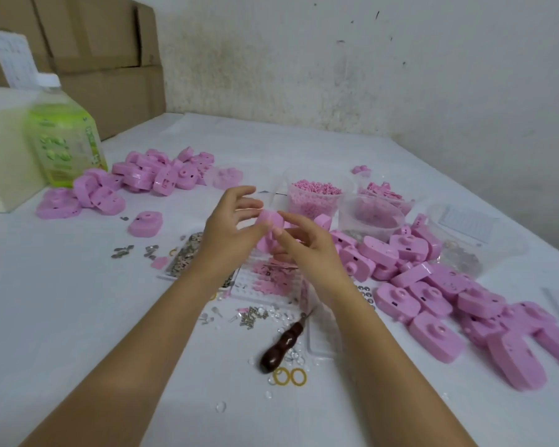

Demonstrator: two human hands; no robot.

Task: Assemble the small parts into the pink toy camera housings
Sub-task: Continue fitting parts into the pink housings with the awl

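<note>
Fingers (249, 204) of the left hand (226, 227) curl around the far side of a pink housing (267, 219), with the thumb on its near face, holding it above the white parts tray (255, 293). The right hand (307, 253) meets it from the right, forefinger and thumb pinched on the housing's right edge; blur hides whether a small part sits under them. The housing stands on end directly between the two hands, its long axis up and down. The right hand, already touching, looks best placed to press a part in.
</note>
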